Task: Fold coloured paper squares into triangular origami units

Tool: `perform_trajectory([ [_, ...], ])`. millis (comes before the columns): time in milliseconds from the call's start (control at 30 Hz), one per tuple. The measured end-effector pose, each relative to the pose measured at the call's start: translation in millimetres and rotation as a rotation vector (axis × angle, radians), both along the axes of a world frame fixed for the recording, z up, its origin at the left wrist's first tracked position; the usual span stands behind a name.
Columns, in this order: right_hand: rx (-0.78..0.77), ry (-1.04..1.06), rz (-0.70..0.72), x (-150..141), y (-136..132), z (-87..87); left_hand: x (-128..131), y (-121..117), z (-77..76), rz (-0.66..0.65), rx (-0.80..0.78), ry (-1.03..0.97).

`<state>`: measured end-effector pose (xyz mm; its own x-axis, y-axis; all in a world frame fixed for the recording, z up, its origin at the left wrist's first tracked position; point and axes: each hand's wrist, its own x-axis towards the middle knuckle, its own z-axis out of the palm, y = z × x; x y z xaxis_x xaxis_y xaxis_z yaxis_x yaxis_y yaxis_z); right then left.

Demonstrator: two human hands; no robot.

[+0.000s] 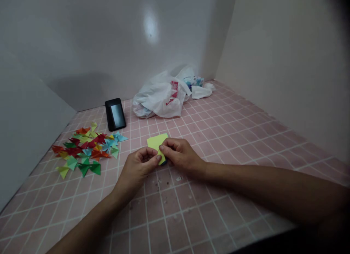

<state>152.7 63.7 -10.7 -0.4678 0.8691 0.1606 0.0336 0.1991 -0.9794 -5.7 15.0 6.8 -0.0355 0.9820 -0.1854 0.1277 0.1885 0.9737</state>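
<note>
A small yellow square of paper (156,141) lies between my hands at the middle of the head view, with a dark edge showing beneath its near right corner. My left hand (137,165) pinches the paper's near left side between thumb and fingers. On the other side, my right hand (183,156) has its thumb and curled fingers closed on the right edge. The two thumbs are close together on top of the sheet. Whether it is one sheet or a thin stack, I cannot tell. To the left lies a cluster of folded paper pieces (83,168) in green, red, orange, yellow and blue.
A black phone-like device (115,115) lies behind the folded pieces. Crumpled white plastic bags (161,95) rest against the back wall. The surface is a pink cloth or sheet with a white grid (175,210), and walls (284,71) enclose it on several sides.
</note>
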Motion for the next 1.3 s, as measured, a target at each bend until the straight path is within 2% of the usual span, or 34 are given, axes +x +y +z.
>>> perform_trajectory([
  [233, -0.076, 0.061, 0.073, -1, 2, -1.1, -2, 2, -6.1, 0.058, 0.044, -0.066],
  [533, -0.108, 0.077, 0.024, -1, 2, -0.6, -3, 2, -5.5, 0.036, 0.042, -0.164],
  [700, -0.140, 0.122, -0.005, -2, 3, -1.3, 0, 1, -2.5, 0.086, 0.180, -0.091],
  [833, -0.157, 0.132, 0.036, -2, 0, 0.7, -1, 0, -3.7, 0.051, 0.236, -0.042],
  [1000, -0.129, 0.214, 0.019, -1, 1, -1.0, -5, 2, -10.0, 0.095, 0.190, -0.226],
  [1133, -0.241, 0.246, 0.100, -3, 3, -1.9, -6, 2, -11.6, 0.117, 0.161, -0.321],
  [1200, -0.304, 0.253, 0.138, -3, 3, -1.2, -6, 2, -12.1, 0.114, 0.163, -0.308],
  [1300, -0.346, 0.287, 0.112, -4, 2, -0.2, -5, 1, -12.7, 0.101, 0.169, -0.254],
])
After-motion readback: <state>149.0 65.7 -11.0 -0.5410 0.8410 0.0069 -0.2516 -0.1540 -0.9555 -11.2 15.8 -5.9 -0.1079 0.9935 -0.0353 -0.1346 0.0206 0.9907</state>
